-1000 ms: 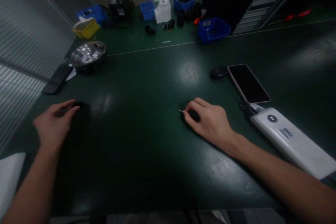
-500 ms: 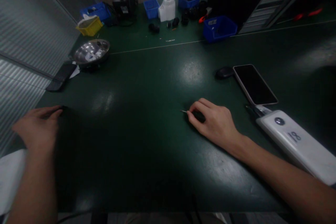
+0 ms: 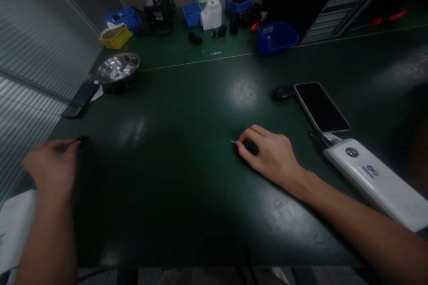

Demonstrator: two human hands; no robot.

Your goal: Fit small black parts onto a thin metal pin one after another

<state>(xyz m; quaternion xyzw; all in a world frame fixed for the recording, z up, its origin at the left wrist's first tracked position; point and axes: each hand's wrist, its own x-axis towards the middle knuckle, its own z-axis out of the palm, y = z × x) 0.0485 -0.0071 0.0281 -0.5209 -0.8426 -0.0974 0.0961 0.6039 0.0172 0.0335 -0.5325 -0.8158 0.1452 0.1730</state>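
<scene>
At the left side of the green table (image 3: pixel 174 178), my left hand (image 3: pixel 53 160) pinches a small black piece (image 3: pixel 83 137) between thumb and fingertips; its kind is too small to make out. My right hand (image 3: pixel 269 151) rests near the middle, thumb and forefinger closed on a thin metal pin (image 3: pixel 232 141) whose tip points left. The rest of that pin is hidden by the fingers. Beyond the right hand lie a black computer mouse (image 3: pixel 283 92) and a phone (image 3: pixel 321 106) with a dark screen.
A white power bank (image 3: pixel 374 182) with a cable lies right of my right forearm. A metal bowl (image 3: pixel 133 71) holding white scraps stands far left, near a black flat object (image 3: pixel 79 101). Blue bins (image 3: pixel 277 44), a yellow bin (image 3: pixel 117 39) and a white housing (image 3: pixel 211 15) line the back.
The camera view has shifted slightly. My left hand stays at the left edge with the small black piece, and my right hand keeps its pinch on the pin.
</scene>
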